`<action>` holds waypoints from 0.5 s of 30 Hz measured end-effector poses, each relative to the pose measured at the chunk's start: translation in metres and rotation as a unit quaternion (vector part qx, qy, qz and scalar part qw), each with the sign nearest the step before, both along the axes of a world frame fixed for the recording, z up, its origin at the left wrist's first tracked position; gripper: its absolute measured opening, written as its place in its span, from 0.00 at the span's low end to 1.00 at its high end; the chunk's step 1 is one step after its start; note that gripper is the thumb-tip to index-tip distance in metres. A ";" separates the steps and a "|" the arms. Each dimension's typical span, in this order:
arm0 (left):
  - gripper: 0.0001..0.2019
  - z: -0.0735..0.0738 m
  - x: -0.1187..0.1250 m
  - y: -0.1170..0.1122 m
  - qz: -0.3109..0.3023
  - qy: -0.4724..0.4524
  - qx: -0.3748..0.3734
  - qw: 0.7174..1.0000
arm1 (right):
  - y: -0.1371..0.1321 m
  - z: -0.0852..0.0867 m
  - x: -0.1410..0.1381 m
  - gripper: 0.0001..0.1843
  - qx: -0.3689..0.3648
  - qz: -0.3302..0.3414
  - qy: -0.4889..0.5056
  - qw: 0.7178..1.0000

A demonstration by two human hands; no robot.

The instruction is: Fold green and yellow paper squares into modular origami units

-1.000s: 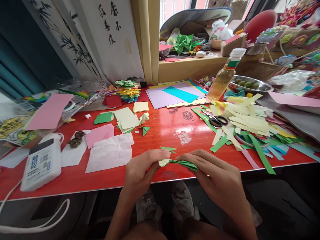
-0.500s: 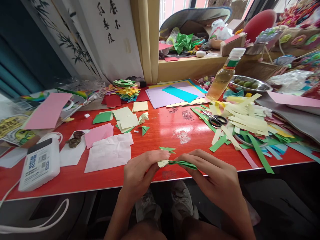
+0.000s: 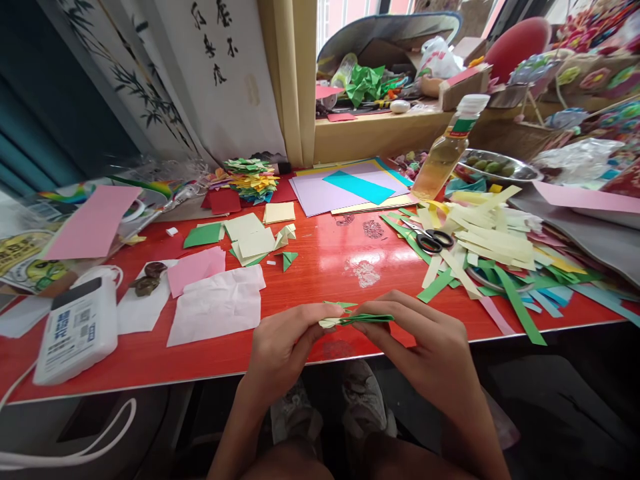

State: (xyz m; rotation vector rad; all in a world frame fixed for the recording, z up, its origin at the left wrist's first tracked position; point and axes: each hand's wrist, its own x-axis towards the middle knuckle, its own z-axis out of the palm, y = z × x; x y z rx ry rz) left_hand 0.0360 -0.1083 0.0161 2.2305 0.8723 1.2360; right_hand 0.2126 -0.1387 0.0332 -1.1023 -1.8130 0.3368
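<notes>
Just above the table's front edge, my left hand (image 3: 281, 340) pinches a small pale-yellow folded paper piece (image 3: 328, 323) between thumb and fingers. My right hand (image 3: 425, 340) is closed on a green folded paper piece (image 3: 375, 319), its thumb below and fingers above. The two pieces meet between my hands; whether one is tucked into the other I cannot tell. Behind my left fingertips shows another pointed green paper piece (image 3: 345, 306), partly hidden. Farther back lie a pale folded piece (image 3: 285, 236) and a green folded triangle (image 3: 287, 261), beside pale paper squares (image 3: 255, 243).
Scissors (image 3: 431, 240) rest among paper strips (image 3: 493, 233) at right, near a bottle (image 3: 443, 157) and a metal bowl (image 3: 520, 175). At left are a white device (image 3: 77, 330), a crumpled white sheet (image 3: 217, 307) and pink paper (image 3: 197, 270). A stack of folded pieces (image 3: 253, 180) stands behind.
My hands have shifted slightly, and the green piece in my right hand now lies more level. Both hands keep their hold on the paper pieces.
</notes>
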 end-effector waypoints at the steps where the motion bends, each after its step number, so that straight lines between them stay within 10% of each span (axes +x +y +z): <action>1: 0.14 0.000 0.000 0.000 -0.002 0.003 0.002 1.000 | 0.001 0.000 0.000 0.07 -0.011 0.002 0.008 1.000; 15: 0.09 0.001 0.002 0.000 0.019 0.036 0.029 0.999 | 0.009 -0.002 -0.003 0.04 -0.083 0.060 0.091 0.991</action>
